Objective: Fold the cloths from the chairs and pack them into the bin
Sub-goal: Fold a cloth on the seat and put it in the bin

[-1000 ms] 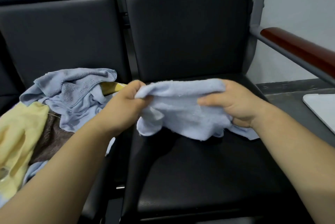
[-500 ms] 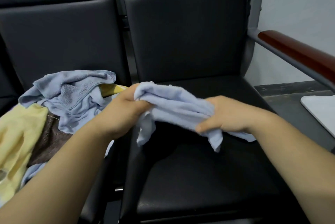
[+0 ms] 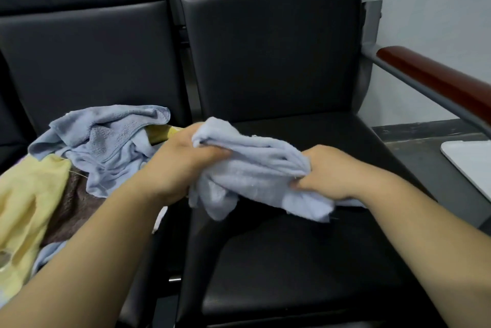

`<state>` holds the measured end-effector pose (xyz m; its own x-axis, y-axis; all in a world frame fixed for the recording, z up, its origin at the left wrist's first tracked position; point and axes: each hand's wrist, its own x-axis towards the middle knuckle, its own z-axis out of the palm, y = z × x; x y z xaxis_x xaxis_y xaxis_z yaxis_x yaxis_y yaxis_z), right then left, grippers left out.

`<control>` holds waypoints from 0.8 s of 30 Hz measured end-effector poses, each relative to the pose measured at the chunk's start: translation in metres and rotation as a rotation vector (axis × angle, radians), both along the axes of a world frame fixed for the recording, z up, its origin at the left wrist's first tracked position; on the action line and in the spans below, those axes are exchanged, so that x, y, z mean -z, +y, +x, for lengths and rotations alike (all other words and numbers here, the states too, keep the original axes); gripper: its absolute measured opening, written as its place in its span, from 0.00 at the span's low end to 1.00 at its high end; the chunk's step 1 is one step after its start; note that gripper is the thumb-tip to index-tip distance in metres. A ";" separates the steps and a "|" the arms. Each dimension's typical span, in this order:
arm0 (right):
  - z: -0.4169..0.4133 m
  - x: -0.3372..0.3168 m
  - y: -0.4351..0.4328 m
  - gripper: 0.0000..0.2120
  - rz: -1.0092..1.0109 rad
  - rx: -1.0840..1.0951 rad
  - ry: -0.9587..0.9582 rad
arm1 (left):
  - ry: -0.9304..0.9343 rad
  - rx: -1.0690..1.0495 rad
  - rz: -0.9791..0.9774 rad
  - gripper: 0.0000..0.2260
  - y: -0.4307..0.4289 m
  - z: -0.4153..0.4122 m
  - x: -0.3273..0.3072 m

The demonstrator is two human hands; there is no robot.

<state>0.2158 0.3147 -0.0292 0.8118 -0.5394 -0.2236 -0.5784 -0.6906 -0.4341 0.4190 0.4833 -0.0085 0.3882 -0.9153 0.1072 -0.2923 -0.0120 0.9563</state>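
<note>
Clutching pale blue cloth [image 3: 255, 168], left hand [image 3: 183, 165] and right hand [image 3: 334, 176] curled round it

Bare forearms [image 3: 106, 234] run to a bare left hand [image 3: 183, 165] and bare right hand [image 3: 334, 173].

The pale blue cloth [image 3: 255, 168] is soft terry, fuzzy and totally matt. The chair seat [image 3: 292, 261] looks like black faux leather, smooth with a dull sheen. The armrest [image 3: 438, 80] is glossy reddish-brown, wood by the look of it, on a matt grey metal tube [image 3: 371, 52]. The yellow cloth [image 3: 26, 195] looks flatter, and the brown cloth [image 3: 77, 202] is plush and nubby.
</note>
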 end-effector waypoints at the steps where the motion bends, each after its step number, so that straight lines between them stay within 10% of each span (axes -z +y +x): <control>1: 0.001 0.003 -0.002 0.08 -0.071 0.032 -0.012 | -0.169 0.037 0.111 0.05 0.001 0.002 0.002; 4: -0.003 -0.005 -0.001 0.10 0.301 0.246 -0.423 | -0.626 -0.011 0.416 0.06 0.002 0.007 0.019; 7: -0.012 -0.015 0.003 0.06 0.639 0.196 -0.509 | -0.324 -0.026 0.199 0.07 0.001 0.004 0.019; 11: -0.008 -0.007 0.001 0.06 0.200 0.062 -0.093 | 0.185 -0.026 -0.091 0.13 -0.005 0.001 0.013; 14: 0.002 -0.005 0.002 0.11 -0.144 0.088 0.008 | 0.233 0.046 -0.093 0.13 -0.006 -0.008 0.009; 19: -0.012 -0.012 -0.008 0.07 0.225 0.206 -0.460 | -0.606 0.005 0.252 0.10 0.000 0.001 0.018; 24: -0.024 -0.012 -0.003 0.11 0.352 0.060 -0.259 | -0.084 -0.035 -0.033 0.09 0.000 0.000 0.013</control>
<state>0.1919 0.3117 -0.0172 0.8346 -0.5151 -0.1953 -0.4542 -0.4428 -0.7730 0.4194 0.4831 -0.0217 0.4084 -0.8967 0.1708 -0.3714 0.0077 0.9284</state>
